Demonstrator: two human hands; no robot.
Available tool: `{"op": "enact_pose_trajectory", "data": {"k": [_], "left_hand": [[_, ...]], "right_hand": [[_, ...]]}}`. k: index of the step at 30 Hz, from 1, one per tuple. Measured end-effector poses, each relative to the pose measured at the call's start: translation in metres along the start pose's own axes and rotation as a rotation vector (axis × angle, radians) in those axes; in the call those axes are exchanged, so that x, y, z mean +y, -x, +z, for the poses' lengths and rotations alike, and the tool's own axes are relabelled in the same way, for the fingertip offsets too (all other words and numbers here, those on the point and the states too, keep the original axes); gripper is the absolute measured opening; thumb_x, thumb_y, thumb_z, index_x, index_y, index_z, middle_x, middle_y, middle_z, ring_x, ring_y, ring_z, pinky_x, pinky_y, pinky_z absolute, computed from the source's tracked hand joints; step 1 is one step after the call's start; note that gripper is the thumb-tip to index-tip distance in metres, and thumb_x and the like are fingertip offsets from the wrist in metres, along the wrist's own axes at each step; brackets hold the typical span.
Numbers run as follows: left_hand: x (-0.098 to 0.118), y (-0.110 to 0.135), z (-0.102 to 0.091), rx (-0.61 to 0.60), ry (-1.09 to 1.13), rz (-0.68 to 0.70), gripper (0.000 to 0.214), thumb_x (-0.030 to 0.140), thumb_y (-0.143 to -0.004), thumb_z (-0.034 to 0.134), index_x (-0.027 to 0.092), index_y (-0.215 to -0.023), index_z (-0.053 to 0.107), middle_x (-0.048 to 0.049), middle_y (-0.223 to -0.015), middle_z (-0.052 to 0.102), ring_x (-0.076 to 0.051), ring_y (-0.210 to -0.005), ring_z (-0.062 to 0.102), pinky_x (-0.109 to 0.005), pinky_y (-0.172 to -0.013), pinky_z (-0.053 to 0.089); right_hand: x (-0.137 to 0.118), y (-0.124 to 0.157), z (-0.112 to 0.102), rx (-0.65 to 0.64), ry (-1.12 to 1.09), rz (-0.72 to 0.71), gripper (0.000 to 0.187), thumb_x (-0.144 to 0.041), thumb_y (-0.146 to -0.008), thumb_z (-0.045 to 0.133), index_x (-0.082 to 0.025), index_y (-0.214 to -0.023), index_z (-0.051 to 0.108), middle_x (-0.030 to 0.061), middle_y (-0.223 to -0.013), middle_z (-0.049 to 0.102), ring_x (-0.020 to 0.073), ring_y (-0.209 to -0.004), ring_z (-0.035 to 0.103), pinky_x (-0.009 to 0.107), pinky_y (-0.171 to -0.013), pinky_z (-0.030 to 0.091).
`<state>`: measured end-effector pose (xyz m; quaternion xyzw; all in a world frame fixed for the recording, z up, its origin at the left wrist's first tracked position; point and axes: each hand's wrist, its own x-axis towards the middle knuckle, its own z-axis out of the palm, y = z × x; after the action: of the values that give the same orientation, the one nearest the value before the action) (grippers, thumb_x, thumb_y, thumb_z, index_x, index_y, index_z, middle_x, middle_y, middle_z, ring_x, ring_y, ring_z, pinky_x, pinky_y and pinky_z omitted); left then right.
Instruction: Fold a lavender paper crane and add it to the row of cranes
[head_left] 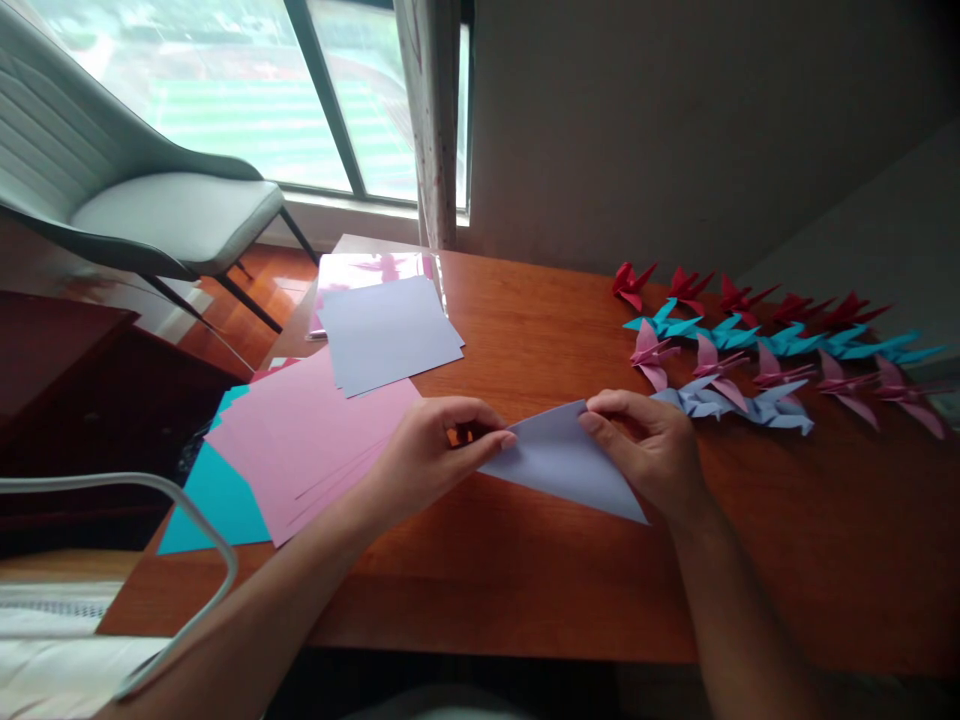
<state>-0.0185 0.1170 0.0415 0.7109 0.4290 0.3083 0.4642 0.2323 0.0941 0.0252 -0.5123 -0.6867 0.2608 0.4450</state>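
A lavender paper sheet (pixel 559 462) folded into a triangle rests on the wooden table (pixel 525 570) in front of me. My left hand (pixel 431 455) pinches its left corner with closed fingers. My right hand (pixel 651 450) pinches the upper corner of the triangle, fingers curled over the edge. Both hands hold the same folded sheet just above the tabletop.
Stacks of paper lie at the left: pink sheets (pixel 300 440), teal sheets (pixel 217 495) and lavender sheets (pixel 390 335). Rows of folded paper cranes (pixel 757 345) in red, teal, pink and lavender stand at the right. A grey chair (pixel 150 205) stands by the window.
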Motion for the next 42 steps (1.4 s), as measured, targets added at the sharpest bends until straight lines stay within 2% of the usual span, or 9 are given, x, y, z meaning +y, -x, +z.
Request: {"op": "enact_pose_trajectory", "data": {"k": [19, 32, 42], "left_hand": [[-0.0031, 0.0004, -0.0002, -0.010, -0.007, 0.011, 0.015, 0.028, -0.088, 0.070, 0.017, -0.080, 0.075, 0.0004, -0.072, 0.072, -0.010, -0.064, 0.056, -0.021, -0.059, 0.041], [-0.0006, 0.0003, -0.0010, -0.036, -0.042, -0.010, 0.019, 0.031, -0.091, 0.067, 0.017, -0.081, 0.075, -0.0006, -0.074, 0.073, -0.012, -0.065, 0.059, -0.022, -0.060, 0.042], [-0.0028, -0.0006, -0.0004, -0.030, -0.050, 0.000, 0.020, 0.031, -0.090, 0.067, 0.016, -0.080, 0.073, -0.0005, -0.072, 0.071, -0.012, -0.064, 0.058, -0.022, -0.059, 0.042]], "right_hand": [[0.0007, 0.0001, -0.0002, 0.004, 0.006, 0.003, 0.007, -0.027, -0.089, 0.070, -0.024, -0.082, 0.071, -0.0011, -0.075, 0.073, 0.0153, -0.067, 0.068, 0.026, -0.063, 0.054], [-0.0056, -0.0009, -0.0015, -0.008, 0.014, 0.069, 0.011, -0.031, -0.088, 0.069, -0.023, -0.081, 0.071, 0.0019, -0.077, 0.074, 0.0191, -0.070, 0.069, 0.031, -0.064, 0.056], [-0.0042, -0.0012, 0.0002, 0.008, 0.005, 0.064, 0.009, -0.030, -0.087, 0.071, -0.023, -0.081, 0.072, 0.0014, -0.077, 0.075, 0.0183, -0.070, 0.070, 0.029, -0.064, 0.056]]}}
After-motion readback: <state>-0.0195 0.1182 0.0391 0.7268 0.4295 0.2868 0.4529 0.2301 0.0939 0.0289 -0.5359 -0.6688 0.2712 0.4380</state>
